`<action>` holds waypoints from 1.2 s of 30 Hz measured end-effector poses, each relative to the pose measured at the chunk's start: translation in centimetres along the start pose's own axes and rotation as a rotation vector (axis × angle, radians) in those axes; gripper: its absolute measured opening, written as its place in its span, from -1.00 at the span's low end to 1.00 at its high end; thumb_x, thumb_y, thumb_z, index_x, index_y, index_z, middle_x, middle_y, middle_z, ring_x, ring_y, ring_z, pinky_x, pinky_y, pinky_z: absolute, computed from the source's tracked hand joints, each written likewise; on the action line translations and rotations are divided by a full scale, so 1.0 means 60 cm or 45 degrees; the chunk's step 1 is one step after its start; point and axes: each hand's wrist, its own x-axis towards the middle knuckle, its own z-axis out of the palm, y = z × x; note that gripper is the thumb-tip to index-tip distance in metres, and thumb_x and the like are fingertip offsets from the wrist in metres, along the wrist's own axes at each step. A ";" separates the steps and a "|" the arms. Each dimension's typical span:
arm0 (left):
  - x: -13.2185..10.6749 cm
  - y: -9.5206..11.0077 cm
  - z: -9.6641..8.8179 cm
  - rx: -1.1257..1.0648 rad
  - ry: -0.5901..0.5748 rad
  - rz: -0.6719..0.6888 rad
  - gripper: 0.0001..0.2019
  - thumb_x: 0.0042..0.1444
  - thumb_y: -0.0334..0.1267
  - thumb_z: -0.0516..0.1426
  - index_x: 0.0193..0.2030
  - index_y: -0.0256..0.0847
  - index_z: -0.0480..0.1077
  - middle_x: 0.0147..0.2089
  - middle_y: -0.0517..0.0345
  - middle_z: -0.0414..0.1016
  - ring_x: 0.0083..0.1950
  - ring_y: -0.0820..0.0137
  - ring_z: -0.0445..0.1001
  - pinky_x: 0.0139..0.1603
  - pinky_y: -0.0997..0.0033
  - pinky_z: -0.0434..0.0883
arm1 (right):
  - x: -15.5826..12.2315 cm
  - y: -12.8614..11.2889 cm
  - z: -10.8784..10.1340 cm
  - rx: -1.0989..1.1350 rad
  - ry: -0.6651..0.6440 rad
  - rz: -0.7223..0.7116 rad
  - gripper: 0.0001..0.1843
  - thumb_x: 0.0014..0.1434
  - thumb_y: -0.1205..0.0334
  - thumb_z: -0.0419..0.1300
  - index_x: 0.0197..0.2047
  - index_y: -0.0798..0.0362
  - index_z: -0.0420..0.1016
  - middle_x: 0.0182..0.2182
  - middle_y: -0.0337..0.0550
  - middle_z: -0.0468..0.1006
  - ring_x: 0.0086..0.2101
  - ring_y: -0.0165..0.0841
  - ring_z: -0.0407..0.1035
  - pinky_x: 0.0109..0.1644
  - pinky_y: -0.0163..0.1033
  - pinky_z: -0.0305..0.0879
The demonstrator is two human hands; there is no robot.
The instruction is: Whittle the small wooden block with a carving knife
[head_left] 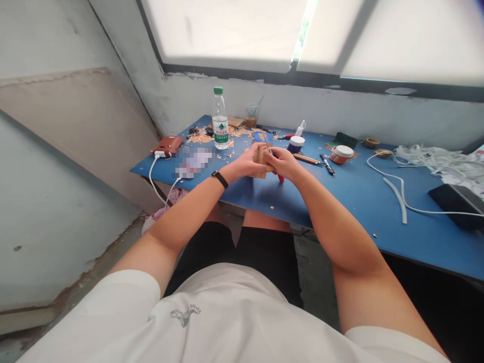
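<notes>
Close together over the blue table [302, 204], both hands are closed around a small light-brown wooden block [261, 153]. My left hand [246, 162] wraps it from the left, with its thumb across the front. My right hand [285, 162] presses against the block's right side. From beneath the right hand sticks out the red end of a tool [280, 178]; its working end is hidden by the fingers. Just behind the hands lies a small blue item [263, 136], partly covered.
A water bottle [220, 123] stands among wood shavings [240, 132], near a cup [251, 117] with a green straw. To the right are a blue jar [296, 144], a glue bottle [300, 128], an orange jar [341, 154], a marker [327, 165] and white cables [399, 196]. A brown case [167, 145] is at left.
</notes>
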 end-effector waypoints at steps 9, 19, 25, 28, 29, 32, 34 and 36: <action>0.041 -0.018 -0.031 -0.104 -0.026 -0.109 -0.09 -0.08 -0.06 0.63 0.42 -0.07 0.49 0.11 0.14 0.70 0.05 0.21 0.78 0.17 0.09 0.66 | 0.003 0.014 0.001 0.452 -0.082 -0.010 -0.14 0.03 -0.65 0.76 -0.19 -0.14 0.51 -0.39 -0.32 0.54 -0.38 -0.29 0.45 -0.22 -0.11 0.46; 0.057 -0.022 -0.043 -0.170 0.172 -0.237 -0.21 0.10 0.08 0.55 0.43 0.05 0.45 0.30 0.00 0.68 0.16 0.15 0.73 -0.01 0.25 0.59 | 0.092 0.012 -0.040 -0.281 -0.024 -0.069 -0.48 0.58 -0.40 0.42 -0.07 -0.17 0.43 -0.26 -0.23 0.52 -0.22 -0.22 0.38 -0.10 -0.09 0.33; 0.067 -0.039 -0.039 -0.079 0.205 -0.129 -0.30 0.31 0.35 0.51 0.36 0.00 0.50 0.31 -0.12 0.62 0.16 0.08 0.65 0.13 0.07 0.62 | 0.109 0.005 -0.048 -0.588 0.186 -0.223 -0.71 0.65 -0.11 0.30 -0.07 -0.15 0.45 -0.23 -0.14 0.58 -0.15 -0.13 0.42 0.03 -0.02 0.32; 0.068 -0.050 -0.034 -0.023 0.236 -0.016 -0.28 0.37 0.52 0.47 0.27 -0.03 0.54 0.24 -0.13 0.61 0.22 -0.02 0.64 0.17 -0.02 0.63 | 0.083 0.030 -0.043 -0.700 0.166 -0.195 -0.71 0.54 -0.11 0.40 -0.09 -0.14 0.48 -0.28 -0.12 0.58 -0.19 -0.11 0.40 -0.03 -0.03 0.25; 0.068 -0.052 -0.034 0.001 0.251 0.009 -0.26 0.38 0.58 0.45 0.25 -0.03 0.55 0.21 -0.11 0.60 0.23 -0.02 0.64 0.17 -0.02 0.64 | 0.075 0.039 -0.043 -0.733 0.141 -0.182 -0.67 0.52 -0.15 0.42 -0.11 -0.14 0.49 -0.30 -0.13 0.58 -0.22 -0.11 0.39 -0.05 -0.04 0.22; 0.068 -0.059 -0.036 0.056 0.275 0.051 -0.15 0.38 0.75 0.36 0.21 -0.06 0.54 0.13 -0.06 0.61 0.21 0.01 0.66 0.17 0.03 0.65 | 0.060 0.056 -0.041 -0.751 0.056 -0.162 -0.61 0.53 -0.26 0.40 -0.10 -0.14 0.53 -0.32 -0.14 0.58 -0.26 -0.11 0.40 -0.08 -0.05 0.17; 0.068 -0.059 -0.038 0.069 0.271 0.060 -0.11 0.33 0.80 0.36 0.17 -0.06 0.54 0.09 -0.04 0.63 0.21 0.04 0.66 0.20 0.06 0.66 | 0.059 0.058 -0.039 -0.763 0.015 -0.164 -0.59 0.57 -0.30 0.37 -0.07 -0.14 0.57 -0.34 -0.14 0.60 -0.26 -0.09 0.42 -0.09 -0.06 0.17; 0.068 -0.056 -0.036 0.070 0.298 0.067 -0.11 0.30 0.78 0.41 0.16 -0.07 0.53 0.08 -0.03 0.66 0.23 0.05 0.66 0.26 0.09 0.65 | 0.061 0.056 -0.037 -0.816 -0.007 -0.181 -0.59 0.63 -0.28 0.33 -0.05 -0.13 0.59 -0.33 -0.09 0.65 -0.25 -0.07 0.46 -0.10 -0.06 0.17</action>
